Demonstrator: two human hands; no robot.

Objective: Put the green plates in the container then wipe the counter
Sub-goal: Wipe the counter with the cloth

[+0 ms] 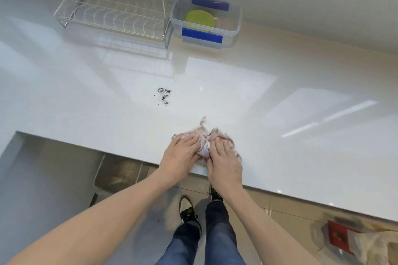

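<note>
Green plates (200, 20) lie stacked inside a clear plastic container (233, 28) with blue clips at the back of the white counter (269, 127). A crumpled pinkish cloth (203, 136) lies near the counter's front edge. My left hand (181, 158) presses on its left part and my right hand (224, 162) on its right part, fingers bunching the fabric between them. A small patch of dark crumbs (164, 94) sits on the counter beyond the cloth, apart from it.
A wire dish rack (112, 13) stands at the back left beside the container. The counter's front edge runs diagonally under my wrists. On the floor are my shoes, a grey bin at left and a red object with cloth at lower right.
</note>
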